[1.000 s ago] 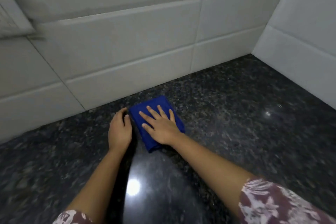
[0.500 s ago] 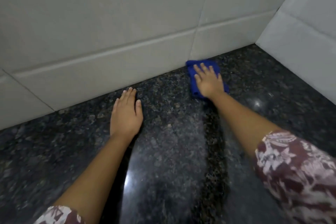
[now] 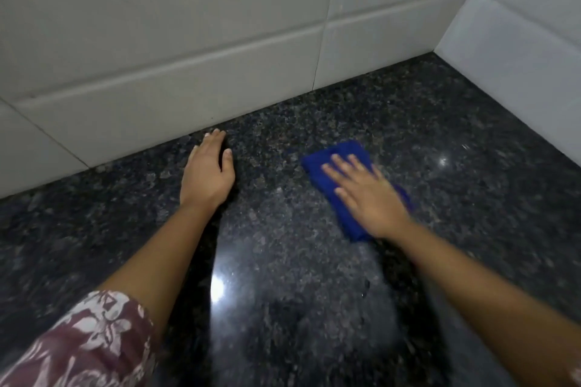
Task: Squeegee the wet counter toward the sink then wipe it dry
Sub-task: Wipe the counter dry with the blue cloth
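A folded blue cloth lies on the dark speckled granite counter, right of centre. My right hand presses flat on top of the cloth with fingers spread, covering most of it. My left hand rests palm down on the bare counter to the left, fingertips close to the base of the tiled wall, holding nothing. The counter is glossy and reflects a light. No squeegee and no sink are in view.
White tiled wall runs along the back of the counter. A second tiled wall closes the right side, forming a corner at the far right. A few small droplets sit on the counter near me.
My right hand has slid the blue cloth from beside the left hand out to the back wall, then back toward me and away from the wall. My left hand has stayed planted.
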